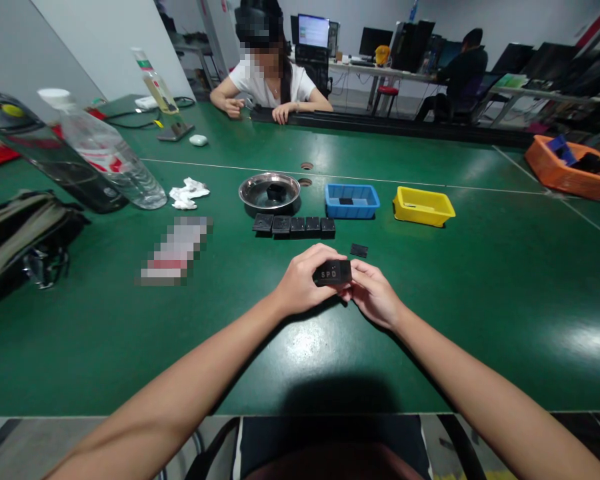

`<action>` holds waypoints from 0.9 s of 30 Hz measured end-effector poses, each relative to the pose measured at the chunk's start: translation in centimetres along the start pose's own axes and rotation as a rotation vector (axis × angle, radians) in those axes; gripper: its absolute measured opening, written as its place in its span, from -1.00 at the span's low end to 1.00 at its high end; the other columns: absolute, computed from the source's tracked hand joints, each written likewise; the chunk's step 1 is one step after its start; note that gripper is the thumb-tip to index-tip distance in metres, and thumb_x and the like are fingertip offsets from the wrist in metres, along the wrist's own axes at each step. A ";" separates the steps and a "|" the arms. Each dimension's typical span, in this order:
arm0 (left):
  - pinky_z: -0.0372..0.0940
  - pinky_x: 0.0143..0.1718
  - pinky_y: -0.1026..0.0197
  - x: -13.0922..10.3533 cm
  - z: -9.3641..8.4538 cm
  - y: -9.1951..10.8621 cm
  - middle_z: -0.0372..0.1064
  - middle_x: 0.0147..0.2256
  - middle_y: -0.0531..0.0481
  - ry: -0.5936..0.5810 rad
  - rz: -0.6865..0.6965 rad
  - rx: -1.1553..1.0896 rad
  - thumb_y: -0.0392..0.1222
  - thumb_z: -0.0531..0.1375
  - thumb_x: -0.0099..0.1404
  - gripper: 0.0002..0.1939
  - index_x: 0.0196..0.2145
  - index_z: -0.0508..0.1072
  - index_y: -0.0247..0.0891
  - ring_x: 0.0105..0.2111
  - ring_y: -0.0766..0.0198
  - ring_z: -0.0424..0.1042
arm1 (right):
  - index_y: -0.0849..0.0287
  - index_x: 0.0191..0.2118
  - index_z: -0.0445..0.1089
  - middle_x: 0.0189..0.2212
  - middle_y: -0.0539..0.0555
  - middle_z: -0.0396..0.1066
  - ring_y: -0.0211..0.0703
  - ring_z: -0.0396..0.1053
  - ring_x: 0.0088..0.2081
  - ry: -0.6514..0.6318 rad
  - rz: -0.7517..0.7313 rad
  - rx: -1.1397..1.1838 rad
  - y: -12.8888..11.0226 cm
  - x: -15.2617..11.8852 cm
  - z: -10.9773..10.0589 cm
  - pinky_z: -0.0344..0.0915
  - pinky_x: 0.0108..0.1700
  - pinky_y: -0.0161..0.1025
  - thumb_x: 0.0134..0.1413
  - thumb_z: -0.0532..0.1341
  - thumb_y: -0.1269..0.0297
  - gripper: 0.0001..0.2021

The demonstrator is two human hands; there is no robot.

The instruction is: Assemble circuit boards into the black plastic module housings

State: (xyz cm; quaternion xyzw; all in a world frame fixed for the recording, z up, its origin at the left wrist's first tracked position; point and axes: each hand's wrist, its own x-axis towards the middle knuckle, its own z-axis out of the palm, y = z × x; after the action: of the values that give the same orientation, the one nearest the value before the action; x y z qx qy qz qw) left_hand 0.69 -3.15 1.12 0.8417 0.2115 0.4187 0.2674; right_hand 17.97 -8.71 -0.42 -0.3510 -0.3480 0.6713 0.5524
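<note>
A small black plastic box [334, 272] with pale letters that look like "SPD" is held just above the green table. My left hand [303, 280] wraps round its left side, thumb below and fingers over the top. At the box's right end, the fingers of my right hand [377, 293] pinch its edge; their tips are partly hidden. A flat black plate [359, 251] lies on the table just beyond my right hand. Farther off, several black boxes [298, 227] stand in a row, in front of a steel bowl [245, 198] with black parts inside.
A blue bin [353, 208] holding a black piece and a yellow bin [423, 215] stand behind the plate. An orange basket [555, 170] is at far right. Bottles [105, 157], crumpled tissue [189, 193] and a bag [25, 233] occupy the left. Another person [275, 87] sits opposite.
</note>
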 end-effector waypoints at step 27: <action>0.39 -0.16 0.15 0.0 -0.2 -1.9 0.53 -0.25 -0.03 -0.029 -0.195 0.115 -0.23 0.45 0.13 -0.71 -0.21 0.49 -0.26 -0.24 0.18 0.52 | 0.12 -0.16 0.60 -0.25 0.09 0.55 -0.13 0.46 -0.29 -0.002 -0.370 -0.907 -0.9 0.2 -1.9 0.34 -0.21 -0.17 0.19 0.27 0.25 -0.82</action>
State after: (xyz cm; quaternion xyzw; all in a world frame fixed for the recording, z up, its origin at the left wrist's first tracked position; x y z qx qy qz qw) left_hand 0.26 -1.63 0.00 0.8369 0.3123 0.3657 0.2615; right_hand 20.05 -8.27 -0.61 -0.4878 -0.6625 0.3430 0.4534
